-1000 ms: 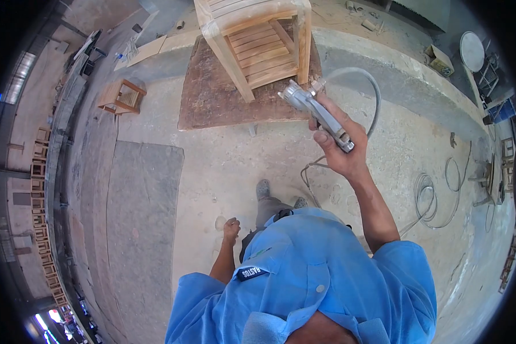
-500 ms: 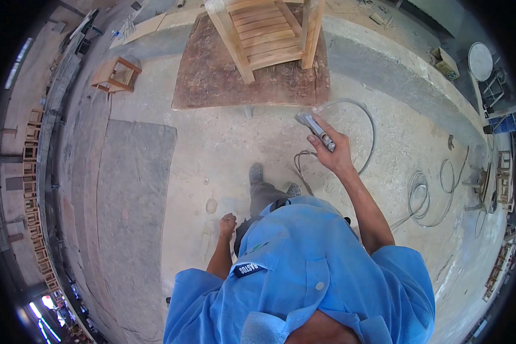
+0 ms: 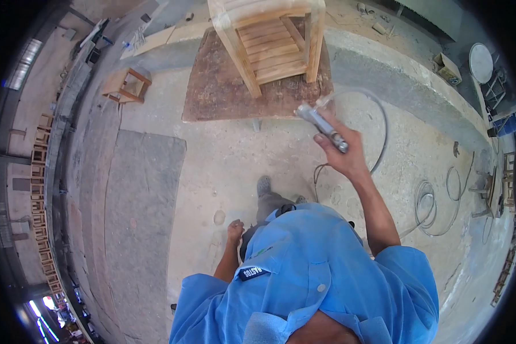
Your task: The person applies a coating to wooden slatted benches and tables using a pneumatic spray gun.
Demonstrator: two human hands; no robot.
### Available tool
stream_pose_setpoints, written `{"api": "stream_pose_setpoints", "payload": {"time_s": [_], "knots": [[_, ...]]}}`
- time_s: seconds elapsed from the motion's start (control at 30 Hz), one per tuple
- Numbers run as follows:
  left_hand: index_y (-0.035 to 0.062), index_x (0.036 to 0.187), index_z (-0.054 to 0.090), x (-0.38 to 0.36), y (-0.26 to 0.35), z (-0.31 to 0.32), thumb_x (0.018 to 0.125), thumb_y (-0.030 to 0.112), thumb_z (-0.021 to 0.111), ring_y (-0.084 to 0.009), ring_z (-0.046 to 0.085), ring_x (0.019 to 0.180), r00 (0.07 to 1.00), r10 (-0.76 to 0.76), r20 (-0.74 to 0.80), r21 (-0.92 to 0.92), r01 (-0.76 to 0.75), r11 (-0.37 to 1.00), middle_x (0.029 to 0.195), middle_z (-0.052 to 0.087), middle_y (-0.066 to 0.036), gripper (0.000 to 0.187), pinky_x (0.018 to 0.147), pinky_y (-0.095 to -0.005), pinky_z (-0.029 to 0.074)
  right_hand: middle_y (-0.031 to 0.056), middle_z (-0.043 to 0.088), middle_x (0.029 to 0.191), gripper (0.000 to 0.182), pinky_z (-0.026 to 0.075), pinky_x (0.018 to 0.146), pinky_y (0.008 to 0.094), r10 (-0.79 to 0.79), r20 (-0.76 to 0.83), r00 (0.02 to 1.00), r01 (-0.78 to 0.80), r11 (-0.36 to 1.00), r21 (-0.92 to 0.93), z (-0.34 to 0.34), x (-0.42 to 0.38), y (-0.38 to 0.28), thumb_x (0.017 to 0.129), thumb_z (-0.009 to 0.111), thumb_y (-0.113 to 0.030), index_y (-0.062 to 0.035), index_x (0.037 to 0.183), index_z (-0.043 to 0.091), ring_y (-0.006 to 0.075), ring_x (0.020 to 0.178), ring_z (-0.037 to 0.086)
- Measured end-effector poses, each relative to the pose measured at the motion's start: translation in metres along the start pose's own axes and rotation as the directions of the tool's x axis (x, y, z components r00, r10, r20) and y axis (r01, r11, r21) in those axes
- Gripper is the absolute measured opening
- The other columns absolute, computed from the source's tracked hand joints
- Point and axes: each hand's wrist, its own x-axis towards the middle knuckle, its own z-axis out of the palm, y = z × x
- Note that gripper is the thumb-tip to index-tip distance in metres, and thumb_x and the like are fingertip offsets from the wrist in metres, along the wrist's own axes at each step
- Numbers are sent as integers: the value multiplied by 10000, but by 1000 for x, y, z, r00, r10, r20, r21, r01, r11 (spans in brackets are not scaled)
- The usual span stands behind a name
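Note:
My right hand [image 3: 348, 150] is closed around a metal spray gun [image 3: 324, 127], which points up and left toward a worktable. A thin grey hose [image 3: 386, 129] loops to the right of the gun. On the worn brown tabletop [image 3: 212, 94] stands a light wooden stool or chair [image 3: 272, 49] with slats, its top cut off by the frame. The gun is apart from the wooden piece, near the table's front edge. My left hand [image 3: 235, 229] hangs beside my hip with its fingers curled in, nothing visible in them.
A small wooden stool [image 3: 126, 86] sits on the floor at left, beyond a dark floor mat [image 3: 143, 183]. Coiled hose [image 3: 427, 206] lies at right. A low concrete ledge [image 3: 395, 69] runs behind the table. Rows of wooden frames [image 3: 38, 195] line the far left.
My right hand and the spray gun have shifted slightly down and right in view. The table and wooden piece also sit a little lower and further right, as the whole view has moved.

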Motion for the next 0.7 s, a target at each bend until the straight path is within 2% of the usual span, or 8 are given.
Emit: {"api": "stream_pose_setpoints", "payload": {"time_s": [0.1,0.17,0.2,0.4,0.5,0.6,0.63,0.7], "knots": [[65,1193,629,33,-32,-8,827,262,654,-193,615,713,982,167,89,-29,-165,986,896,656,-77,417,519,-340,473,160,667,1200,536,528,852,340,-132,-131,983,152,976,158,-38,21,-61,825,762,-154,-75,1322,577,251,994,693],[67,1015,692,64,-54,-11,812,273,626,-200,616,745,862,485,146,291,-506,812,882,668,-113,296,630,-350,489,162,648,1238,553,526,869,346,-190,-172,967,224,953,203,-51,28,-85,823,764,-151,-54,1329,564,240,1034,677],[63,927,706,67,-44,-12,814,282,598,-207,615,753,836,516,185,484,-535,692,871,665,-123,269,671,-354,490,163,643,1248,559,525,876,346,-206,-167,964,238,949,205,-52,28,-89,823,764,-151,-47,1333,558,240,1050,672],[39,759,647,59,12,-15,841,322,472,-267,597,749,719,595,358,583,-670,459,802,620,-125,343,709,-384,482,170,642,1243,575,530,875,345,-230,-142,963,253,952,173,-39,36,-92,823,761,-156,-54,1346,544,256,1072,668],[65,770,656,62,21,-16,819,266,528,-276,620,786,767,577,280,517,-627,582,809,626,-111,244,706,-377,489,178,663,1193,562,544,838,354,-264,-238,935,299,946,123,-29,50,-86,817,765,-155,-77,1335,561,247,1032,685],[81,789,669,83,16,-19,808,242,555,-274,634,810,770,561,303,486,-631,604,833,643,-109,198,722,-369,500,164,691,1147,519,505,868,316,-29,-73,997,38,992,123,-22,46,-72,848,738,-136,-65,1333,566,199,1006,673],[87,798,675,89,23,-17,805,236,564,-271,638,817,756,570,323,468,-651,598,840,649,-109,186,728,-365,503,167,694,1126,516,523,831,330,-28,-72,997,34,997,76,-17,43,-63,837,747,-149,-93,1322,579,223,988,686],[83,820,689,100,34,-14,804,252,574,-238,640,820,730,513,452,712,-642,285,845,655,-113,205,732,-350,510,172,699,1084,512,560,757,357,-16,-63,998,15,1000,-19,-7,36,-48,816,766,-175,-148,1301,605,271,952,710]]}}
